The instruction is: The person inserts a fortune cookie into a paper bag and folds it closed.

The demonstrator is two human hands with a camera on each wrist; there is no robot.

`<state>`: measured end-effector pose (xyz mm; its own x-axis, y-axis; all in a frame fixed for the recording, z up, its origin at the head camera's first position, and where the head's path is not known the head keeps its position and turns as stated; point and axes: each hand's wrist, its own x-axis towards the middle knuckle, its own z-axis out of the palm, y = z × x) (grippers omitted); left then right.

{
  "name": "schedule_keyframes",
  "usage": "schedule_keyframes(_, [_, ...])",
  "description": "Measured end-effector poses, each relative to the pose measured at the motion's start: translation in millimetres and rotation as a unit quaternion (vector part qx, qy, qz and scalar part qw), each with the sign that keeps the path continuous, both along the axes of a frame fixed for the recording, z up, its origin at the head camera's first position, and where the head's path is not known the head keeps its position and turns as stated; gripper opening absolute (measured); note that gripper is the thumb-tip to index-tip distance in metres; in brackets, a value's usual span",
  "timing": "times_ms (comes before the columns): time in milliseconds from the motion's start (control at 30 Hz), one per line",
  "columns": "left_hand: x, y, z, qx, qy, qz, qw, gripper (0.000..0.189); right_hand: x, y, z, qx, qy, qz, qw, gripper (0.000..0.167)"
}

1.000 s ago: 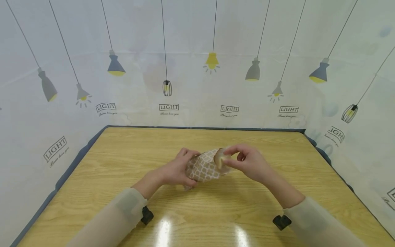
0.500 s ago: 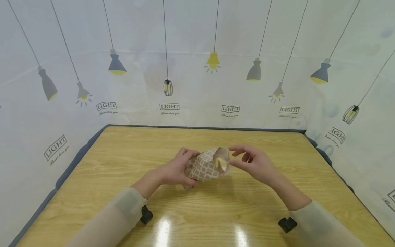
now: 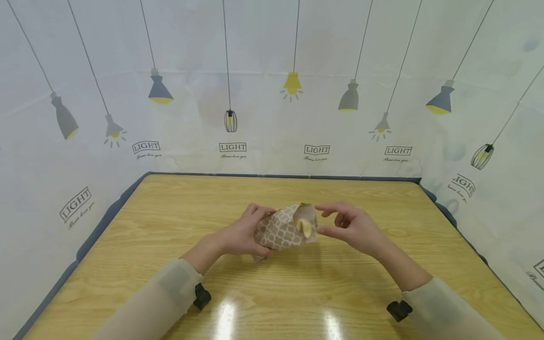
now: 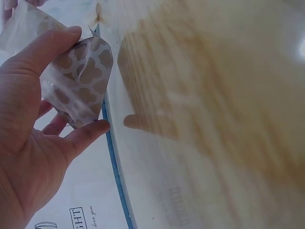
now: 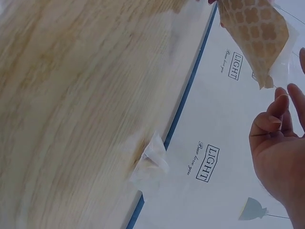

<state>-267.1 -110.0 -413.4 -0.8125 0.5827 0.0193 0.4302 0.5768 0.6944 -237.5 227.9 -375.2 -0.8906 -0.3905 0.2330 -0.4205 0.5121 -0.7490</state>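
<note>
A brown paper bag with a white lattice pattern lies on its side in the head view, its mouth facing right. Inside the mouth a pale yellowish piece shows; its kind cannot be told. My left hand grips the bag's rear end, the thumb on the near side and the fingers behind. The left wrist view shows the same hold on the patterned paper. My right hand hovers at the bag's mouth, thumb and index finger spread apart. Its fingertips are very near the paper's edge; whether they touch cannot be told.
Under both hands is a light wooden table. A pale backdrop with printed lamps stands around its back and sides. In the right wrist view a whitish crumpled patch shows at the table's edge, its kind unclear.
My right hand has let go of the bag's mouth and drawn slightly right, its finger and thumb now apart. The pale piece shows more plainly. My left hand keeps its hold.
</note>
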Motion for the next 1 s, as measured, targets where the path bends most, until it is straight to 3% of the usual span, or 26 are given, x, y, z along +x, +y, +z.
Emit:
schedule_keyframes(167, [0.3, 0.2, 1.1, -0.001, -0.002, 0.001, 1.0000, 0.111, -1.0, -0.7, -0.1, 0.016, 0.010, 0.017, 0.9997, 0.052])
schedule_keyframes(467, [0.3, 2.3, 0.4, -0.002, 0.007, -0.016, 0.9998, 0.108, -0.4, -8.7, -2.3, 0.022, -0.010, 0.029, 0.9993, 0.050])
schedule_keyframes(733, [0.2, 2.1, 1.6, -0.004, 0.009, 0.002, 0.9999, 0.109, 0.6, -7.3, -2.7, -0.002, 0.019, 0.009, 0.9998, 0.038])
schedule_keyframes(1000, [0.1, 2.5, 0.7, -0.007, 0.013, -0.007, 0.9999, 0.107, -0.2, -12.2, 1.2, 0.028, 0.008, 0.009, 0.9995, 0.035])
